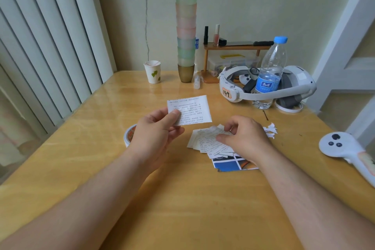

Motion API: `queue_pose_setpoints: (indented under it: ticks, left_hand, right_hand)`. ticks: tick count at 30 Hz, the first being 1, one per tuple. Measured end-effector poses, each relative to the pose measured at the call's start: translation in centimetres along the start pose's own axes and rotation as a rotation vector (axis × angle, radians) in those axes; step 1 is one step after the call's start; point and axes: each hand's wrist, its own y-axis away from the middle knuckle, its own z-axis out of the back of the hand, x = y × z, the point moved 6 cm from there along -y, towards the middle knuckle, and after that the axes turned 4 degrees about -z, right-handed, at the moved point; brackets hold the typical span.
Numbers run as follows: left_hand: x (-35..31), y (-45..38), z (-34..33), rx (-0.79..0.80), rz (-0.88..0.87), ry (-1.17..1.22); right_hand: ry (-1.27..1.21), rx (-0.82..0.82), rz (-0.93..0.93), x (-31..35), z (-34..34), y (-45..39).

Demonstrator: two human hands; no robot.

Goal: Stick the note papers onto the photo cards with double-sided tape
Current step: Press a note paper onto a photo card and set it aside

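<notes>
My left hand [157, 132] pinches the lower left corner of a white note paper [192, 110] with printed text and holds it up above the wooden table [182, 199]. My right hand [244, 137] rests on a fanned pile of note papers [207, 141], fingers curled and pinching the pile's upper edge. Under that pile lie photo cards [231, 163] with blue, black and orange areas, partly hidden by my right wrist. A roll of double-sided tape [129, 135] lies flat just left of my left hand, half hidden behind it.
Torn white paper scraps [271, 130] lie right of the pile. A white controller [345, 148] sits at the right edge. Behind are a headset [263, 87], a water bottle [269, 75], a tall stack of cups [186, 36], a paper cup [153, 72] and a small wooden shelf [233, 48].
</notes>
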Motion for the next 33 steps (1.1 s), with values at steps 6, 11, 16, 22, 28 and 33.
queue_pose_setpoints:
  ticks: [6,11,16,22,28,33]
  left_hand:
    - [0.2,0.0,0.1,0.004,0.011,-0.002]
    - [0.2,0.0,0.1,0.0,-0.012,-0.017]
    - [0.3,0.2,0.0,-0.018,-0.034,-0.076]
    - [0.2,0.9,-1.0,0.066,-0.108,-0.207]
    - [-0.2,1.6,-1.9,0.131,-0.089,-0.149]
    - [0.6,1.8,-2.4,0.195,0.052,0.028]
  right_hand:
    - [-0.208,0.038,-0.009,-0.2,1.6,0.5]
    - [-0.719,0.054,-0.077,-0.6,5.0,0.7]
    - [-1.187,0.073,-0.086,0.1,7.0,1.1]
    - [-0.997,0.307,0.01,2.5,3.8,2.7]
    - [-0.839,0.338,-0.004,2.9,1.6,3.3]
    - [-0.838,0.256,-0.025,2.9,1.2,3.0]
